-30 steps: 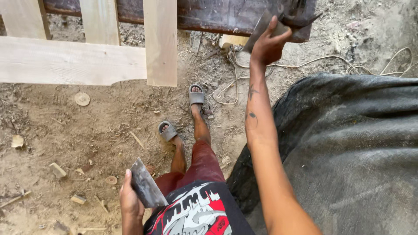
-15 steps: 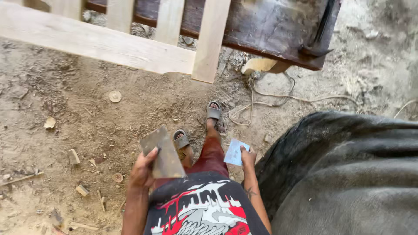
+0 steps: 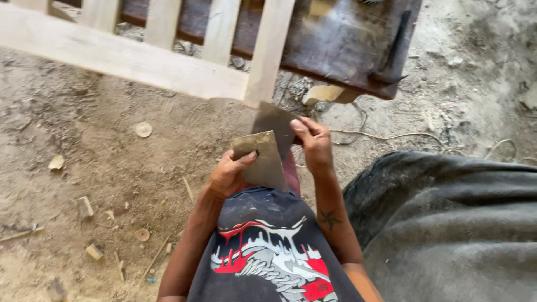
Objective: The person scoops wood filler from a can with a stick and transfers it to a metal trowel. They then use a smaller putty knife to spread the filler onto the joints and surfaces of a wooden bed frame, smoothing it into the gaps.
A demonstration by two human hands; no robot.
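- Two bare hands are at work just beyond our printed dark shirt (image 3: 268,251), and each is closed on a flat sheet.
- Our left hand (image 3: 228,174) grips a worn tan sheet of sandpaper (image 3: 263,159), thumb on its near face and fingers curled behind its left edge; the sheet stands tilted, its narrow end upward.
- Our right hand (image 3: 314,143) pinches a second, darker sheet (image 3: 273,123) by its right edge, fingertips on top; this sheet sits just beyond the tan one and overlaps it, so the two touch between the hands.
- On the right, near us, we see a large grey-black sack or tarp (image 3: 447,223) bulging beside our right forearm, which bears a small star mark.
- On the left, the dirt ground (image 3: 84,151) carries scattered wood offcuts (image 3: 85,206), chips and a small round wooden disc (image 3: 144,129).
- Farther off, a pale wooden slatted frame (image 3: 140,61) runs across from the left, its long rail crossing several upright slats; its near corner ends just beyond the darker sheet.
- Behind the frame lies a dark, stained board (image 3: 341,39), with a hammer (image 3: 391,50) resting on its right part.
- A thin cord (image 3: 391,136) trails over the ground to the far right.
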